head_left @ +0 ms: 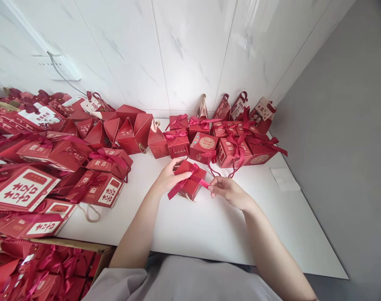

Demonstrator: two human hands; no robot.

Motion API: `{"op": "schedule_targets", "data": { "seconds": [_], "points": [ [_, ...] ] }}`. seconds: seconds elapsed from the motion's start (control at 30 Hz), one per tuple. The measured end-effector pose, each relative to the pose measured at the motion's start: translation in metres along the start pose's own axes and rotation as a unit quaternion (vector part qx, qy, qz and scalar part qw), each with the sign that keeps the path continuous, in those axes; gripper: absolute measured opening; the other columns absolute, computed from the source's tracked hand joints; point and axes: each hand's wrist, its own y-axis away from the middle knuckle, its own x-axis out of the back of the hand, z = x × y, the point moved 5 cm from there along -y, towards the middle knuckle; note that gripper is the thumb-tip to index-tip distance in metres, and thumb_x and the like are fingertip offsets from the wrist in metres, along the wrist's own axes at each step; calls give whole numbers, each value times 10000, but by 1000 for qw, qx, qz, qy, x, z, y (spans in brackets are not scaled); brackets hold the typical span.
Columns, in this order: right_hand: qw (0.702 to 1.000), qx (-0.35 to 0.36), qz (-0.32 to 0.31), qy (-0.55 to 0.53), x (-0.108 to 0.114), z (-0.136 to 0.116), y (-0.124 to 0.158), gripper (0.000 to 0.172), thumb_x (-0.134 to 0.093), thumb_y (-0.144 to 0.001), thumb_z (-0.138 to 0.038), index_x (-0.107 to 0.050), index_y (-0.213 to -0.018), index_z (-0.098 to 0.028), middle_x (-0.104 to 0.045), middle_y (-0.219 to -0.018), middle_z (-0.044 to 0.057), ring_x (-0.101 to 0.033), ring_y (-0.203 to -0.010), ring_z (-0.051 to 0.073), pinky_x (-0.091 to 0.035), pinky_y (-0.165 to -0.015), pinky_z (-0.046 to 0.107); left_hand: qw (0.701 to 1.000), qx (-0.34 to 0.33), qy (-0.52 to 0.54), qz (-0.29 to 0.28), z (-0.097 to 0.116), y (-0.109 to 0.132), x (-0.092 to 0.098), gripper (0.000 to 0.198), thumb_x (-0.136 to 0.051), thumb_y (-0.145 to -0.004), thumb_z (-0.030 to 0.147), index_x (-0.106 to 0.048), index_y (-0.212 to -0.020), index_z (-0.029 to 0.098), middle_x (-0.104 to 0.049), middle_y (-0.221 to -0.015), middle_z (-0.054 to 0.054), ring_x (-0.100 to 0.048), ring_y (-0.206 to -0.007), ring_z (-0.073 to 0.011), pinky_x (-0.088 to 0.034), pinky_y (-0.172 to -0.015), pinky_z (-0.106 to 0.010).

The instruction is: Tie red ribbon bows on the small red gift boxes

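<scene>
A small red gift box (190, 180) sits on the white table (209, 225), a pink-red ribbon (181, 185) crossing its top. My left hand (169, 177) curls around the box's left side, thumb pressing the ribbon onto the lid. My right hand (226, 191) pinches the ribbon's right end (204, 182) just beside the box. Directly behind stands a row of finished red boxes with tied bows (209, 144).
Heaps of red gift boxes and bags (52, 159) fill the table's left side. A cardboard carton (52, 267) of more red boxes sits at lower left. Small red bags (240, 108) lean on the tiled wall. A white paper (284, 179) lies at right.
</scene>
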Motion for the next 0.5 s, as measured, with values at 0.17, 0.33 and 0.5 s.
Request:
{"op": "schedule_targets", "data": {
  "seconds": [0.17, 0.33, 0.5],
  "points": [
    [998, -43, 11, 40, 2, 1, 6, 240, -686, -842, -430, -646, -825, -194, -717, -762, 42, -654, -737, 195, -495, -748, 346, 1000, -1, 11, 3, 0, 1, -2, 569, -763, -761, 448, -561, -1263, 272, -619, -1293, -82, -642, -1123, -293, -569, -882, -425],
    [973, -27, -225, 41, -38, -30, 37, 262, -597, -926, -398, -665, -1121, -237, -755, -867, 49, -699, -742, 203, -546, -764, 366, 999, -8, 38, 13, -2, 2, -5, 517, -764, -764, 437, -577, -1216, 267, -621, -1297, -75, -653, -1102, -285, -568, -879, -415],
    [965, 43, -259, 24, -95, -36, 48, 477, -641, -907, -407, -547, -1371, -350, -474, -1489, 67, -581, -1239, 260, -528, -962, 403, 999, -28, 35, 29, -3, 4, -6, 530, -769, -766, 411, -585, -1242, 269, -625, -1304, -74, -627, -1155, -290, -528, -961, -436]
  ]
}}
